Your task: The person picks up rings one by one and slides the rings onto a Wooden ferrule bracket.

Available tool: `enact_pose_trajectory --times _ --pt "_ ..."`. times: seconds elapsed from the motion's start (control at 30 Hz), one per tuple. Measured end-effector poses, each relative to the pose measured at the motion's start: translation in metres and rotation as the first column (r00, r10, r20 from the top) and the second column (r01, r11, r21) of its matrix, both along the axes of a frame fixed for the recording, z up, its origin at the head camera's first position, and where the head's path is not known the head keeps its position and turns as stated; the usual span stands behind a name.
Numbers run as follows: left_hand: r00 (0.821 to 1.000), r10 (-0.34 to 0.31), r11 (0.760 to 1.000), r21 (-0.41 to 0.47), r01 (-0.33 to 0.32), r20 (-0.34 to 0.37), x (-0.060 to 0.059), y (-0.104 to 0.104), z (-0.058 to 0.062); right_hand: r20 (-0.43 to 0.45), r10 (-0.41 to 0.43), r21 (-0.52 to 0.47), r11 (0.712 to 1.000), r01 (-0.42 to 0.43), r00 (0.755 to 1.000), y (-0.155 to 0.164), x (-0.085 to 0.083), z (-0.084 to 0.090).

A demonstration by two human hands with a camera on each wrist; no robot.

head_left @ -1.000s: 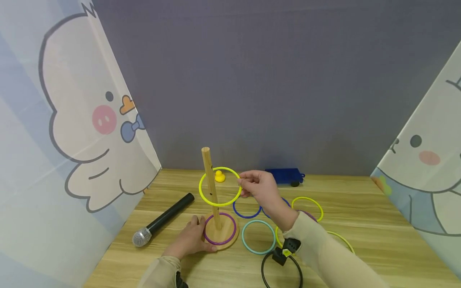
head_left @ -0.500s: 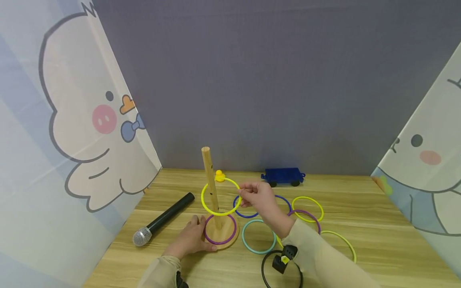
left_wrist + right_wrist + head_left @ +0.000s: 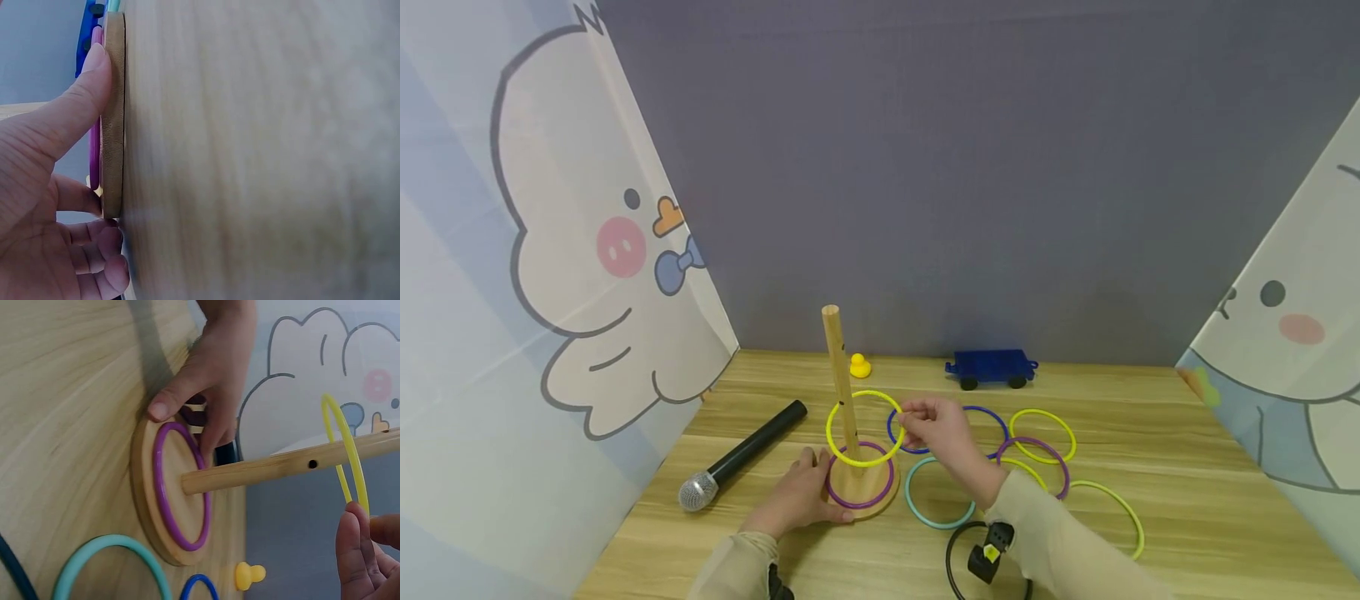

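In the head view my right hand (image 3: 943, 437) pinches a yellow ring (image 3: 827, 430) by its right edge. That ring encircles the wooden post (image 3: 837, 354), held above the base. My left hand (image 3: 801, 492) grips the left side of the round wooden base (image 3: 874, 485); the left wrist view has the thumb (image 3: 84, 100) at the base's edge and the fingers curled at its far end. A purple ring (image 3: 865, 506) lies flat on the base around the post's foot. From the right wrist view, the yellow ring (image 3: 350, 450) hangs round the post, apart from the base.
Right of the base lie a teal ring (image 3: 908, 500), blue rings (image 3: 992, 411), yellow rings (image 3: 1042, 411), a purple ring (image 3: 1065, 475) and a black ring (image 3: 949, 562). A microphone (image 3: 752, 450) lies left. Behind are a yellow duck (image 3: 861, 367) and a blue toy wagon (image 3: 992, 367).
My right hand has moved down along the post, and the yellow ring has come down with it, closer to the base. My left hand stays on the base.
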State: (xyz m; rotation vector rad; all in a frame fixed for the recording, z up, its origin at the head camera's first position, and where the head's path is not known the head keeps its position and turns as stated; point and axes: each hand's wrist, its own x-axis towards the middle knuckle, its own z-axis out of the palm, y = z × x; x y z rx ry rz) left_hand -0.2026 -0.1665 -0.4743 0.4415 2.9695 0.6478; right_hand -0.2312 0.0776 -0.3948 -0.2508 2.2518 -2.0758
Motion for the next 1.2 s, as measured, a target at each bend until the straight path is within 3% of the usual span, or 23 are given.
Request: enact_pose_trajectory --times 0.23,0.9,1.2 --pt "1.000 -0.003 1.000 0.015 0.004 -0.012 0.000 -0.001 0.000 0.020 0.035 -0.013 0.999 -0.035 0.999 -0.001 -0.003 -0.019" --pt "0.999 -0.003 1.000 -0.004 0.003 -0.040 0.001 0.000 -0.002 0.001 0.036 0.096 0.995 -0.036 0.999 -0.011 -0.002 -0.077" --pt "1.000 -0.003 1.000 0.024 0.003 -0.012 0.002 0.001 -0.001 0.007 0.013 0.113 0.994 -0.013 1.000 -0.016 -0.001 -0.086"
